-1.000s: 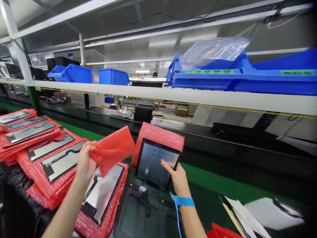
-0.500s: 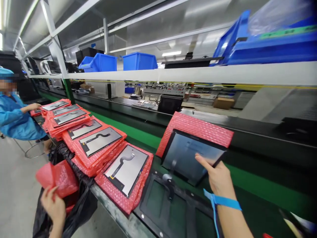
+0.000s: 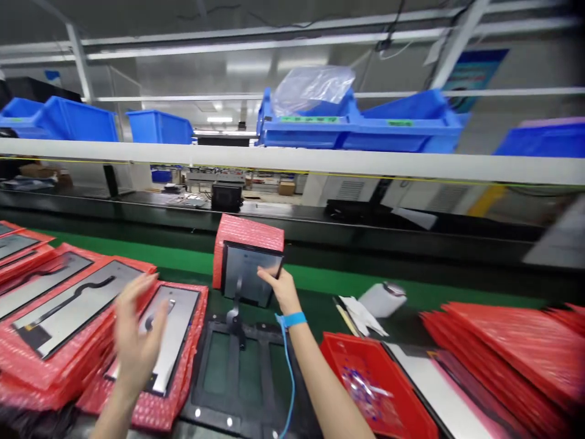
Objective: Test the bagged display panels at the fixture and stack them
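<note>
My right hand (image 3: 283, 291) grips a tablet-sized display panel (image 3: 249, 271) by its right edge, thumb on its face. The panel is tilted up, with a pink bubble-wrap sleeve (image 3: 251, 231) behind it. My left hand (image 3: 137, 329), blurred, is open with nothing in it, raised in front of a silver-backed display panel (image 3: 176, 335) that lies on pink bubble wrap. Below the held panel sits a black frame fixture (image 3: 223, 399) with rectangular openings; a flex cable (image 3: 235, 311) hangs from the panel towards it. A blue wrist strap (image 3: 294, 319) circles my right wrist.
More panels on pink sleeves (image 3: 77, 299) are stacked at left. At right stand a red tray (image 3: 388, 378) of small parts, a white bottle (image 3: 382, 299), and a pile of red bubble sleeves (image 3: 516, 341). Blue bins (image 3: 306, 131) line the white shelf (image 3: 292, 160) above.
The view has swung right. My left hand has let go of the pink bubble sleeve over the black bag and come up over the bench. My right hand still holds the panel.
</note>
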Available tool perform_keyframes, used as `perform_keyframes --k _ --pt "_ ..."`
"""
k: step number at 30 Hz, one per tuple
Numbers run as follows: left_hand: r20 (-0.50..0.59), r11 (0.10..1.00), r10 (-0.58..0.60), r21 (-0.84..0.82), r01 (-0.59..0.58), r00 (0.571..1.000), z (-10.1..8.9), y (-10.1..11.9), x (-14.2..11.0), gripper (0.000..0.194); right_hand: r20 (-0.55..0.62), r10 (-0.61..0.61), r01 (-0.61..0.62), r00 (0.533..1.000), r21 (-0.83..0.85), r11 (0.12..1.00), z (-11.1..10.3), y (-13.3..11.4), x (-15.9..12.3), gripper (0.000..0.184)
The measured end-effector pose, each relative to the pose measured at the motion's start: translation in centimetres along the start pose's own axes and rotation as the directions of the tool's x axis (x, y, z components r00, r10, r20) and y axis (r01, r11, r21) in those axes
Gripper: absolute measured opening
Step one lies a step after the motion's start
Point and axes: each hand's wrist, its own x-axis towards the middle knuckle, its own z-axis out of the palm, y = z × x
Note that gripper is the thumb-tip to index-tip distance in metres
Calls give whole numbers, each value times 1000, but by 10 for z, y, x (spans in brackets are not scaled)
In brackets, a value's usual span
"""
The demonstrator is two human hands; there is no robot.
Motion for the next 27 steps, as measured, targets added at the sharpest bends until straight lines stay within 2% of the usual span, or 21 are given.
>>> perform_keyframes --k 1,2,3,4,5,7,9,10,12,14,17,20,22,24,27 --pt "169 997 -28 -72 41 985 38 -6 10 53 -1 -2 2 1000 2 1000 -1 -1 -1 54" --pt "298 961 -141 -190 203 944 75 -14 19 57 -1 -5 5 1000 0 1000 -1 -2 -3 53" --pt "382 876 -272 -280 392 883 108 -24 26 67 -1 -8 8 1000 -3 1000 -2 -1 -3 52" --pt "452 827 -324 -292 481 831 137 -34 32 79 0 -13 13 1000 -5 1000 -2 -1 -4 52" --pt "500 797 -341 -295 527 796 160 -44 37 87 -1 -24 24 1000 2 1000 -1 1 -4 53" --pt "629 740 -296 -325 589 719 190 -60 40 89 -33 -66 67 997 12 998 2 8 -4 59" --pt "713 722 -211 -347 599 668 202 -66 38 84 -109 -126 126 986 -12 992 9 17 -3 71" --pt "733 729 -179 -349 589 656 205 -67 36 81 -154 -155 150 976 -44 988 13 21 -2 79" --pt "734 759 -162 -334 559 659 206 -66 31 70 -212 -190 166 959 -126 978 19 31 0 93" --pt "720 785 -188 -299 543 668 206 -67 28 61 -185 -190 156 964 -183 971 19 38 0 100" --pt "712 798 -234 -248 550 662 207 -74 29 58 -180 -164 112 970 -271 956 9 44 -11 92" --pt "710 815 -259 -203 543 655 211 -86 33 57 -344 -241 99 908 -382 919 -5 49 -31 75" --pt "719 824 -267 -174 539 641 214 -95 36 55 -377 -314 124 871 -449 885 -8 52 -43 58" --pt "741 823 -269 -155 546 616 216 -102 39 54 -319 -315 128 894 -492 861 -5 57 -48 52" --pt "767 816 -263 -148 559 586 217 -106 41 49 -213 -133 6 968 -509 861 9 67 -44 72"
